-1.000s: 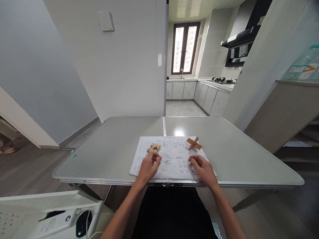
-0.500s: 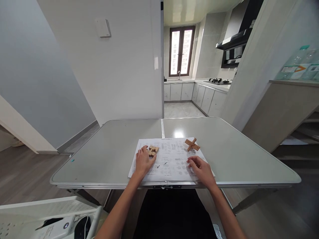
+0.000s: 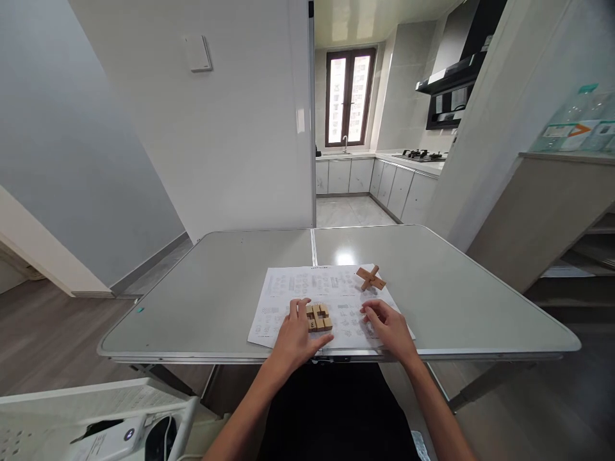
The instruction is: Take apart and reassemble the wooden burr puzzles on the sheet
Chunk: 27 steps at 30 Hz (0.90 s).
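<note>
My left hand [image 3: 295, 331] curves around a small group of notched wooden puzzle blocks [image 3: 319, 318], fingers at their left and far side, thumb along the near side. The blocks lie together on a printed paper sheet [image 3: 283, 288] with rows of small diagrams. Over the sheet's right part rests my right hand [image 3: 388, 325], fingers loosely bent and slightly apart, nothing visible in it. Beyond it, near the sheet's far right corner, a wooden cross [image 3: 370, 278] of interlocked pieces stands by itself.
The sheet lies at the near middle of a pale folding table [image 3: 216, 288] with a metal rim and a centre seam. A white bin [image 3: 144, 387] with devices in it stands at the lower left. Plastic bottles [image 3: 571, 125] sit on a cabinet at the right.
My left hand has moved right and toward me, and the wooden puzzle blocks have shifted with it to the middle of the sheet. My right hand and the wooden cross have stayed put.
</note>
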{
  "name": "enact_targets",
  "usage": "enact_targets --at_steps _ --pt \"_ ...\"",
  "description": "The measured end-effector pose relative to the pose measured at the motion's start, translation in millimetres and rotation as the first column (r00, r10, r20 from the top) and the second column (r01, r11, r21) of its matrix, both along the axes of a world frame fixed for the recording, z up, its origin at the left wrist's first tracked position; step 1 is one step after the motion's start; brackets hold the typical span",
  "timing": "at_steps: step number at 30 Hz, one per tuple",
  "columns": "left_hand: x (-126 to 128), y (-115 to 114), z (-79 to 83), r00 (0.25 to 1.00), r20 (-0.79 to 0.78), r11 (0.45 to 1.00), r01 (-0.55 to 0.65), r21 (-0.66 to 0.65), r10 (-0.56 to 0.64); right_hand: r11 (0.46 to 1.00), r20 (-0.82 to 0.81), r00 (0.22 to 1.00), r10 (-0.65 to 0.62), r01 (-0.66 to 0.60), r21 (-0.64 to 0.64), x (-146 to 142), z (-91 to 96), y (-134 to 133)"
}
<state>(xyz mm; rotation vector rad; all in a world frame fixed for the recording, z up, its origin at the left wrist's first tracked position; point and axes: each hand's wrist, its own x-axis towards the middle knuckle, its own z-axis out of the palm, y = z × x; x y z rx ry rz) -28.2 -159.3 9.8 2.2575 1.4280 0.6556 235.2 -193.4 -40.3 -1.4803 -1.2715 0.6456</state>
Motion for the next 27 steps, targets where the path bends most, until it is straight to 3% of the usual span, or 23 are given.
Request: enact_targets --at_steps 6,11,16,21,27 --pt "-17.3 21.6 6.6 0.988 0.065 0.981 0.145 -0.129 -0.137 1.0 0.026 1.0 -0.006 0.006 0.002 -0.3 0.7 -0.6" --pt "-25.0 27.0 11.4 0.97 0.158 0.972 0.204 -0.118 -0.184 1.0 0.058 0.998 0.022 -0.022 -0.004 -2.3 4.4 -1.7" --pt "-29.8 19.4 11.7 0.959 0.238 0.972 0.191 -0.138 -0.155 0.982 0.12 0.975 0.188 -0.19 0.005 -18.7 14.0 -1.5" --pt "-35.9 14.5 6.9 0.952 0.271 0.981 0.17 -0.091 -0.14 0.905 0.284 0.866 0.412 -0.425 -0.02 -43.4 24.5 7.8" --pt "-37.8 13.0 -1.0 0.931 0.32 0.98 0.196 -0.033 -0.176 0.87 0.319 0.814 0.485 -0.486 -0.084 -47.8 26.8 24.7"
